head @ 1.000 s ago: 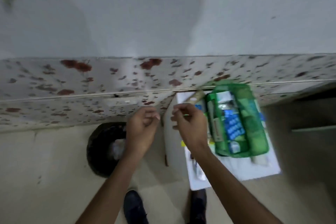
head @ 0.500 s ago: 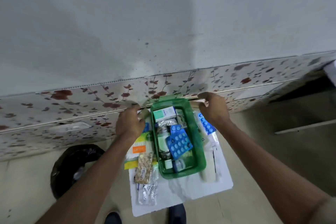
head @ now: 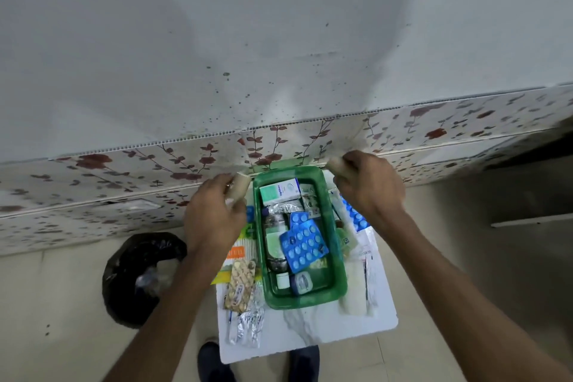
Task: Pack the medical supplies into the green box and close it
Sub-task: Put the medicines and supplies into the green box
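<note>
The green box [head: 305,301] stands open on a white board [head: 310,330], with its far end against the wall. Inside lie a blue blister pack [head: 304,245], a white and green carton [head: 279,191], foil strips and small bottles. My left hand [head: 214,217] is at the box's far left corner, closed on a beige roll [head: 241,187]. My right hand [head: 370,191] is at the far right corner, closed on another beige roll [head: 335,164]. No lid is visible.
Loose supplies lie on the board on both sides of the box: a tablet strip [head: 240,285] and foil strips [head: 248,326] on the left, a blue blister pack [head: 353,214] and white packets [head: 356,291] on the right. A black bin bag [head: 139,273] sits on the floor to the left. The floral-tiled wall [head: 124,170] is close behind.
My hands were together left of the box a second ago. They have spread apart to its two far corners, each now holding a beige roll. The view has swung onto the box.
</note>
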